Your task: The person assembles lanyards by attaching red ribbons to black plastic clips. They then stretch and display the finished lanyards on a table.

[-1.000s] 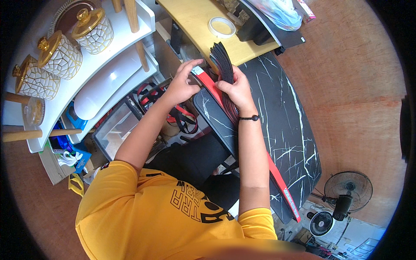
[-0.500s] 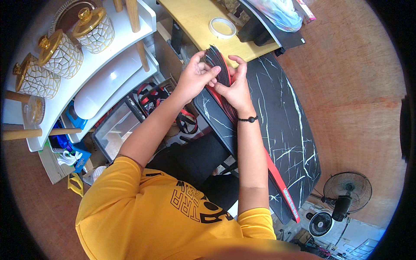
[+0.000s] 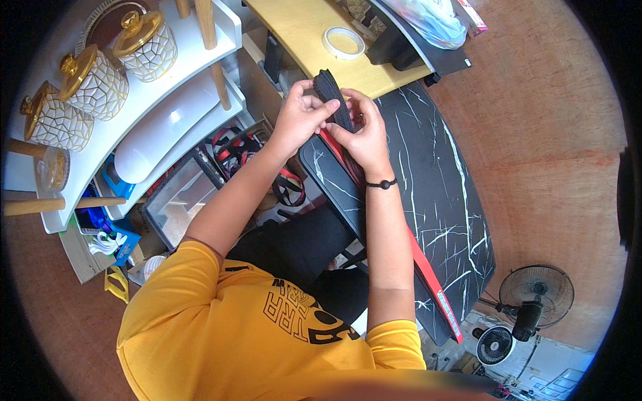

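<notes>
Both of my hands are around the upper end of a thick bundle of black and red straps (image 3: 328, 88). My left hand (image 3: 304, 119) pinches the bundle from the left with thumb and fingers. From the other side my right hand (image 3: 363, 130) closes round it, the thumb lying across the strap edges. At the top the strap ends show mostly black. Below my hands the long bundle runs down the black marble-patterned table (image 3: 435, 180), partly covered by my right forearm. Farther down it shows as a red strap (image 3: 428, 277) with white print near its tip.
A yellow board (image 3: 301, 33) at the far end carries a tape roll (image 3: 344, 43). White shelves (image 3: 200, 67) on the left hold jars (image 3: 93, 83) with gold lids. Below them sits a clear bin (image 3: 180, 200) beside tangled red and black straps (image 3: 287, 187). Two fans (image 3: 535, 294) stand lower right.
The top of the bundle has turned: its fanned ends with red showing now appear as a closer black stack. My right fingers have curled in around it; my left hand has barely moved.
</notes>
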